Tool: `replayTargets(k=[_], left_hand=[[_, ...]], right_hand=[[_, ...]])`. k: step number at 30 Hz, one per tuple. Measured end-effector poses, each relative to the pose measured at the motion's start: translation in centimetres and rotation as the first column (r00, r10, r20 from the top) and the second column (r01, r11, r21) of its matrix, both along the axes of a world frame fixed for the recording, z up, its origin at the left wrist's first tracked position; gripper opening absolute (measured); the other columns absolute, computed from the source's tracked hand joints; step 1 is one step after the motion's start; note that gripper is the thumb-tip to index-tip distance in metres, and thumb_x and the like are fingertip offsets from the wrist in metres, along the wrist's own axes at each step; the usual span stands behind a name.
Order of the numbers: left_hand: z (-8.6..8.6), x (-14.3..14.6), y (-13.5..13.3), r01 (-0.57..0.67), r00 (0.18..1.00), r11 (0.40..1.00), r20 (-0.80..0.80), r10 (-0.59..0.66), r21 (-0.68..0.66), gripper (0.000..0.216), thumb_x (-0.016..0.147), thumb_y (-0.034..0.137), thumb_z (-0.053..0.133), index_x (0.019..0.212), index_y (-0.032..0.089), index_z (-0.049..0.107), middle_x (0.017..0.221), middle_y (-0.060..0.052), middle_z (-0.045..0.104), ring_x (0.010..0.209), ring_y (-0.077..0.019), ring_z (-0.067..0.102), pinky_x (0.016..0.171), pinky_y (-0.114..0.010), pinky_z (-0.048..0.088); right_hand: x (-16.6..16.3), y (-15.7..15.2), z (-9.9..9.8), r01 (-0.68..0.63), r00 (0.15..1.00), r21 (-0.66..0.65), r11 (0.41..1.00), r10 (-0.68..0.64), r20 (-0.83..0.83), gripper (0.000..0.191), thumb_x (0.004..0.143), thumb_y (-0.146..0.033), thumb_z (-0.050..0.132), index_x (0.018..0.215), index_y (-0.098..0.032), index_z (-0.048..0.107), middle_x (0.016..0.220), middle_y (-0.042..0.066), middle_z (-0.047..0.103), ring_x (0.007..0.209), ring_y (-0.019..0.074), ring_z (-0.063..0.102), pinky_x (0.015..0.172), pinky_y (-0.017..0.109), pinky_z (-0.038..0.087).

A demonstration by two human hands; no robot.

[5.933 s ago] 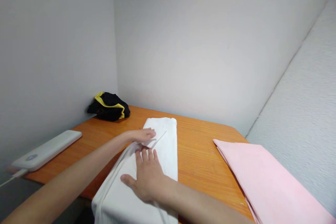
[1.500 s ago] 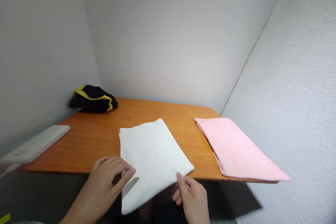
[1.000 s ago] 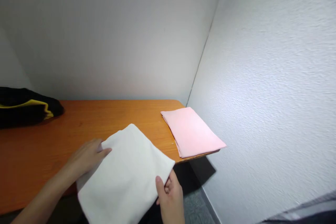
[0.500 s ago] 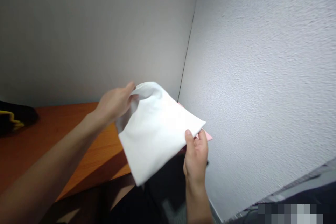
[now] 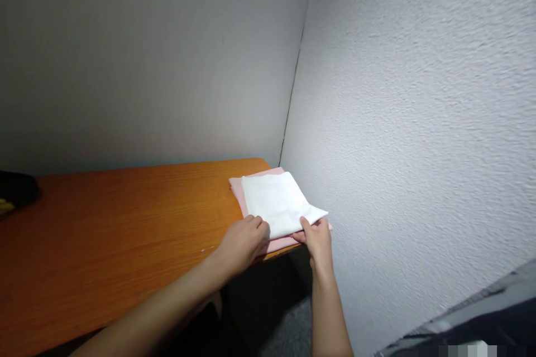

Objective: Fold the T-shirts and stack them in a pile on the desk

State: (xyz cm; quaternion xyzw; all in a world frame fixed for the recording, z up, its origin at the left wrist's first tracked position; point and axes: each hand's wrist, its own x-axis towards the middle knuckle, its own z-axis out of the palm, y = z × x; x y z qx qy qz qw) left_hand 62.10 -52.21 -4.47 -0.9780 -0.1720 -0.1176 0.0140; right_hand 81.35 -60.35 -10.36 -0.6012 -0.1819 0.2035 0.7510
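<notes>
A folded white cloth (image 5: 274, 201) lies on top of a folded pink cloth (image 5: 238, 192) at the right end of the wooden table. My left hand (image 5: 243, 242) has its fingers curled at the white cloth's near left corner; the fingertips are partly hidden. With thumb above and fingers below, my right hand (image 5: 317, 237) pinches the near edge of the white cloth by its right corner, which lifts slightly. Pink fabric shows past the white cloth on the left, at the back and along the near edge.
The orange-brown table (image 5: 125, 223) runs left along a grey wall (image 5: 146, 56). A textured white wall (image 5: 419, 122) rises close on the right. A black item with yellow parts (image 5: 19, 192) sits at the table's far left.
The white cloth, held up and partly opened before, now lies flat on the pink cloth. My left hand has moved down and right, from its upper edge to the near left corner.
</notes>
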Motion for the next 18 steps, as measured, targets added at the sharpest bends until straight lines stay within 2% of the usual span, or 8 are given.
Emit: replayTargets(k=[5, 7, 8, 10, 11, 12, 14, 18], left_hand=[[0.9, 0.5, 0.5, -0.006, 0.997, 1.0, 0.082, 0.005, 0.016, 0.012, 0.094, 0.015, 0.046, 0.094, 0.017, 0.058, 0.094, -0.01, 0.063, 0.089, -0.0234, 0.059, 0.073, -0.035, 0.047], [0.4, 1.1, 0.1, -0.003, 0.995, 1.0, 0.097, 0.002, 0.014, 0.011, 0.094, 0.013, 0.047, 0.094, 0.017, 0.058, 0.094, -0.01, 0.064, 0.086, -0.0215, 0.06, 0.072, -0.034, 0.048], [-0.2, 1.3, -0.4, 0.003, 0.995, 1.0, 0.099, -0.004, 0.012, 0.013, 0.094, 0.012, 0.046, 0.093, 0.017, 0.058, 0.091, -0.009, 0.064, 0.083, -0.0199, 0.06, 0.07, -0.032, 0.048], [-1.6, 1.7, -1.6, 0.021, 0.995, 1.0, 0.095, -0.022, 0.015, 0.018, 0.094, 0.01, 0.045, 0.091, 0.019, 0.06, 0.086, -0.008, 0.065, 0.078, -0.0172, 0.061, 0.068, -0.029, 0.049], [-2.3, 1.7, -2.3, 0.025, 0.995, 0.999, 0.095, -0.027, 0.021, 0.02, 0.095, 0.01, 0.044, 0.092, 0.02, 0.06, 0.086, -0.007, 0.066, 0.079, -0.0167, 0.061, 0.07, -0.028, 0.049], [-2.9, 1.5, -3.0, 0.022, 0.995, 0.999, 0.096, -0.025, 0.03, 0.021, 0.095, 0.009, 0.043, 0.096, 0.02, 0.061, 0.089, -0.007, 0.066, 0.083, -0.0168, 0.062, 0.073, -0.029, 0.05], [-3.9, 0.8, -4.1, -0.009, 0.995, 0.999, 0.097, 0.004, 0.053, 0.023, 0.096, 0.011, 0.043, 0.111, 0.018, 0.058, 0.103, -0.01, 0.067, 0.096, -0.0179, 0.062, 0.082, -0.03, 0.05], [-4.5, -1.9, -4.6, -0.012, 0.989, 0.992, 0.145, -0.006, 0.127, 0.036, 0.097, 0.02, 0.043, 0.132, 0.011, 0.046, 0.133, -0.016, 0.057, 0.125, -0.0221, 0.051, 0.099, -0.034, 0.045]], right_hand=[[0.7, -0.1, 1.5, -0.008, 0.996, -0.08, 0.997, 0.015, 0.085, 0.056, 0.069, -0.038, 0.073, 0.109, -0.02, 0.038, 0.088, 0.004, 0.065, 0.055, 0.0177, 0.064, 0.051, 0.036, 0.059], [0.9, -0.9, 1.9, 0.046, 0.973, -0.251, 0.967, 0.013, 0.23, 0.059, 0.075, -0.04, 0.067, 0.12, -0.016, 0.037, 0.09, 0.011, 0.066, 0.059, 0.0227, 0.066, 0.056, 0.041, 0.057], [0.8, -1.3, 2.1, 0.153, 0.932, -0.356, 0.922, -0.014, 0.363, 0.063, 0.075, -0.04, 0.066, 0.125, -0.012, 0.037, 0.092, 0.016, 0.066, 0.066, 0.0275, 0.067, 0.062, 0.046, 0.056], [0.3, -1.8, 2.3, 0.477, 0.739, -0.453, 0.753, -0.065, 0.671, 0.073, 0.076, -0.04, 0.066, 0.133, -0.003, 0.037, 0.104, 0.03, 0.061, 0.091, 0.0399, 0.064, 0.076, 0.056, 0.05], [-0.2, -1.7, 2.5, 0.605, 0.618, -0.431, 0.669, -0.054, 0.784, 0.075, 0.078, -0.04, 0.064, 0.135, 0.0, 0.037, 0.112, 0.034, 0.057, 0.103, 0.0448, 0.058, 0.082, 0.061, 0.046], [-0.7, -1.4, 2.7, 0.676, 0.516, -0.395, 0.621, -0.017, 0.856, 0.073, 0.081, -0.042, 0.061, 0.137, 0.0, 0.039, 0.118, 0.035, 0.053, 0.113, 0.0475, 0.051, 0.086, 0.063, 0.042], [-1.9, 0.0, 3.1, 0.69, 0.388, -0.366, 0.624, 0.107, 0.915, 0.063, 0.087, -0.046, 0.052, 0.135, -0.005, 0.047, 0.129, 0.032, 0.047, 0.127, 0.0482, 0.037, 0.093, 0.065, 0.035], [-4.1, 4.2, 3.1, 0.63, 0.183, -0.328, 0.704, 0.275, 0.944, 0.059, 0.089, -0.055, 0.039, 0.13, -0.016, 0.058, 0.153, 0.021, 0.025, 0.142, 0.0447, 0.006, 0.104, 0.071, 0.011]])
